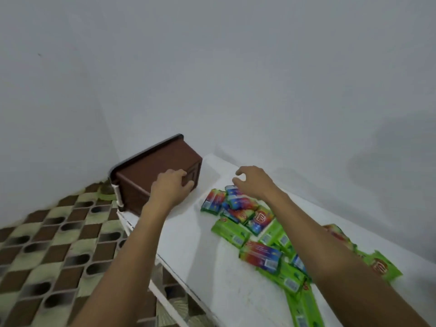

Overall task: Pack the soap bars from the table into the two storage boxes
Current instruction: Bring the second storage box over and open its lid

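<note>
Lying nearest along the right side of the tabletop, green-wrapped soap bars trail in a loose, overlapping row. Further on, a heap of rainbow-wrapped bars sits around the middle, and none of them is packed yet. Above the far end of that heap hovers the right hand, fingers spread and loosely bent, holding nothing. I judge it is poised either to pick up a bar or to help with the box. Beyond, at the far left corner of the tabletop, the brown storage box lies tipped on its side with its dark-rimmed top turned to the left, so nothing can go in as it lies. The left hand grips its nearer end, fingers curled over the edge, probably to turn it upright. The second box is not in view.
</note>
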Action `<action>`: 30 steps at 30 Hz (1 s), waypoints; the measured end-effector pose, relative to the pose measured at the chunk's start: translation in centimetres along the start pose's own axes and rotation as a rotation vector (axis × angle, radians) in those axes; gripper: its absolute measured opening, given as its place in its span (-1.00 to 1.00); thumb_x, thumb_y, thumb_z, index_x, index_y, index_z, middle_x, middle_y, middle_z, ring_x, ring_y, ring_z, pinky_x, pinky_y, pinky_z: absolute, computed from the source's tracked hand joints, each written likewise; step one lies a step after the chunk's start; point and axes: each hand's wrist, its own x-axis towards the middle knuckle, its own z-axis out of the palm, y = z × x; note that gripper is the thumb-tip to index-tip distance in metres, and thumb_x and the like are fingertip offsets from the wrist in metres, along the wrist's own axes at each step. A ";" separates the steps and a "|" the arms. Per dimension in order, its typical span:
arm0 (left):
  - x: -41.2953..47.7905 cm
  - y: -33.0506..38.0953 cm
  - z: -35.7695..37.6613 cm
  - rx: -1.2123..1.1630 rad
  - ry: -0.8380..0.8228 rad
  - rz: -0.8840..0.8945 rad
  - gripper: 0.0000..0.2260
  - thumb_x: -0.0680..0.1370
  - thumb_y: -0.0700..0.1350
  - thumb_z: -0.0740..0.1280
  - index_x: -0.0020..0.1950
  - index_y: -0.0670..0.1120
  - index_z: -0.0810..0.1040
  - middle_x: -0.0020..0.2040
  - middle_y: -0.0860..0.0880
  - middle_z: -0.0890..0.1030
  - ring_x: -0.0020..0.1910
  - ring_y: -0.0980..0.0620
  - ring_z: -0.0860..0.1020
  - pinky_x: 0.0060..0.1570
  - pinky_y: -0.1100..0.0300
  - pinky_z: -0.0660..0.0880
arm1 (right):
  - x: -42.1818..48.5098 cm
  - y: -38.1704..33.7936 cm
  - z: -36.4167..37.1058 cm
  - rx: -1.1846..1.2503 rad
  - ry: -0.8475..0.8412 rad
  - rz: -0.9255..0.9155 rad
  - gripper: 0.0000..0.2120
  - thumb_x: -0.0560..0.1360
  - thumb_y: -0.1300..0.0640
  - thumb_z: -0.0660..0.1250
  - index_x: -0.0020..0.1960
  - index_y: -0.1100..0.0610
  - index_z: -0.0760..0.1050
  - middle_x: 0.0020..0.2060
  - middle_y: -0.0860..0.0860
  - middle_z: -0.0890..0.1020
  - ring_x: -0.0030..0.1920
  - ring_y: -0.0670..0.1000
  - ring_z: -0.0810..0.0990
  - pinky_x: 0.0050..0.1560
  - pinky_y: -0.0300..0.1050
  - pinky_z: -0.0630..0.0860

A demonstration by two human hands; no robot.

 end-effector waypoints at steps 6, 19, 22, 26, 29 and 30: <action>0.3 -6.7 -2.4 0.004 0.228 -0.191 -0.58 0.56 0.11 0.27 0.37 -0.02 0.46 0.46 -0.18 0.29 0.40 -0.26 0.24 0.33 -0.15 0.28 | 5.8 -6.1 2.7 0.116 -0.093 -0.045 -0.57 0.57 -0.04 0.24 0.38 0.11 0.43 0.38 0.08 0.45 0.34 0.09 0.43 0.28 -0.10 0.35; 0.6 -11.7 -0.8 -0.582 0.315 -0.418 -0.24 0.57 0.12 0.29 0.59 0.04 -0.13 0.58 -0.15 0.04 0.54 -0.14 0.07 0.46 -0.08 0.11 | 13.3 -9.9 6.4 0.423 -0.224 0.067 -0.34 0.56 0.06 0.27 0.55 0.17 0.05 0.45 0.10 0.33 0.38 0.12 0.38 0.29 -0.04 0.35; 0.9 -11.8 -0.5 -0.742 0.312 -0.500 -0.23 0.55 0.28 0.20 0.58 0.08 -0.16 0.59 -0.08 0.07 0.54 -0.13 0.11 0.47 -0.10 0.12 | 13.9 -9.5 7.2 0.517 -0.271 0.111 -0.48 0.56 -0.01 0.28 0.44 0.12 0.24 0.27 0.03 0.45 0.22 0.07 0.45 0.14 -0.01 0.43; 1.5 -11.8 -0.5 -1.005 0.298 -0.607 -0.20 0.35 0.54 0.10 0.48 0.20 0.02 0.45 -0.13 0.35 0.39 -0.19 0.36 0.33 -0.23 0.32 | 14.0 -9.0 7.7 0.718 -0.231 0.193 -0.65 0.56 -0.06 0.26 0.25 0.11 0.40 0.08 0.01 0.52 0.05 0.04 0.49 0.16 0.03 0.46; 1.3 -11.1 -0.6 -1.091 0.367 -0.558 -0.32 0.43 0.49 0.08 0.37 0.08 0.18 0.17 -0.05 0.49 0.18 -0.07 0.46 0.21 -0.03 0.35 | 13.6 -8.2 7.4 0.823 -0.221 0.240 -0.66 0.55 -0.13 0.17 0.13 0.10 0.46 -0.04 -0.02 0.54 0.00 0.04 0.49 0.16 0.01 0.40; 1.2 -10.8 -0.8 -1.105 0.402 -0.540 -0.38 0.46 0.46 0.06 0.32 0.04 0.23 0.08 0.00 0.47 0.11 -0.03 0.45 0.16 0.00 0.35 | 13.4 -7.8 7.2 0.865 -0.210 0.253 -0.65 0.55 -0.16 0.14 0.10 0.08 0.47 -0.05 -0.04 0.54 0.04 0.04 0.48 0.20 0.02 0.36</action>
